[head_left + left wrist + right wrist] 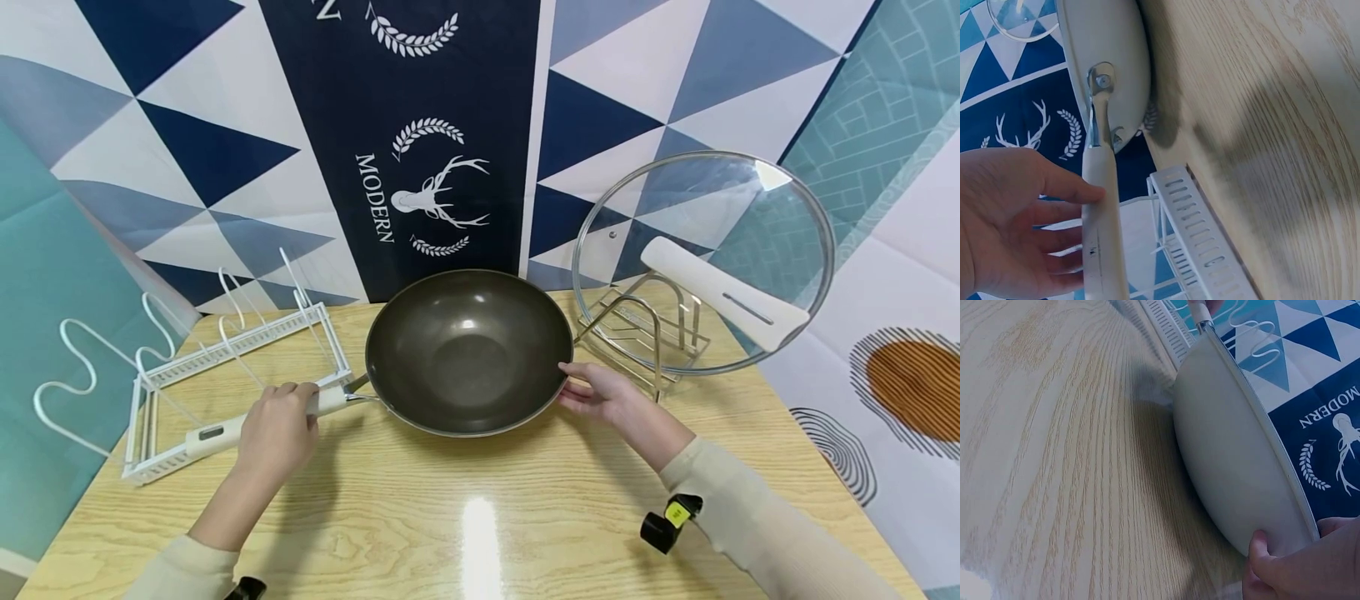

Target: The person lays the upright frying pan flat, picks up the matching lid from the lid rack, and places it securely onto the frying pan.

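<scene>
A wok (468, 358) with a dark interior and a cream outside (1235, 450) is held over the middle of the wooden table, its bowl facing up. Its white handle (1100, 219) points left, and my left hand (279, 425) grips it, thumb along one side and fingers on the other in the left wrist view. At the opposite side, my right hand (600, 396) pinches the rim, with a digit against the cream outer wall in the right wrist view. The handle's end overlaps the white rack (153, 462) in the head view.
Tall wavy wire dividers (153, 333) rise from the white rack at the left. Near the right hand, a gold wire stand (656, 333) bears a glass lid (697, 196) with a long white handle (723, 292). A patterned backdrop (450, 100) stands behind the table (420, 517).
</scene>
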Demonstrator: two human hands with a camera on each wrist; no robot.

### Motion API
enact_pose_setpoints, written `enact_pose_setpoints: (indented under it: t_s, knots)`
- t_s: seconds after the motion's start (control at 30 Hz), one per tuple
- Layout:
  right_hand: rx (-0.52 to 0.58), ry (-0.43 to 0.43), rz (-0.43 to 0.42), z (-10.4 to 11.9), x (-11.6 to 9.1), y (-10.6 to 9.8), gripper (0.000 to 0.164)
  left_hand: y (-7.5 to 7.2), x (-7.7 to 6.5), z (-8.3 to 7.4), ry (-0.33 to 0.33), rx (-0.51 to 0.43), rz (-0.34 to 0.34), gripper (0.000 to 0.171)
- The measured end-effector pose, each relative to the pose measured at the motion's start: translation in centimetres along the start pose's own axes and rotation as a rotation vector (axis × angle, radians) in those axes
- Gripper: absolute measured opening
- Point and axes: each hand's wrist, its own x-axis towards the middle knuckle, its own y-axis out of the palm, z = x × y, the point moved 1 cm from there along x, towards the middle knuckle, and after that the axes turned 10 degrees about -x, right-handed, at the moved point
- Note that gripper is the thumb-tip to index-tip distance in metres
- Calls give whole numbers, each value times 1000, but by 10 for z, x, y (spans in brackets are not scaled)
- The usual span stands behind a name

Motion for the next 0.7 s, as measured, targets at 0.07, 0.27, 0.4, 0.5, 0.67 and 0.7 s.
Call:
enact_pose_setpoints:
  t_s: [0.07, 0.27, 0.4, 0.5, 0.67, 0.7]
  knots:
    - [-6, 1, -3, 0, -1, 0, 11, 0, 2, 1, 4, -9, -12, 29]
    - [-29, -9, 6, -2, -1, 1, 13, 1, 7, 5, 5, -51, -13, 29]
    - [-48, -18, 2, -2, -3, 1, 18, 1, 9, 9, -5, -73, 8, 30]
    - [-53, -17, -7, -3, -4, 1, 28, 1, 12, 13, -9, -91, 21, 30]
    - [-43, -18, -20, -5, -5, 2, 62, 0, 17, 19, -26, -125, 60, 31]
    - [-41, -19, -22, -5, -5, 2, 64, 0, 17, 20, -32, -135, 70, 31]
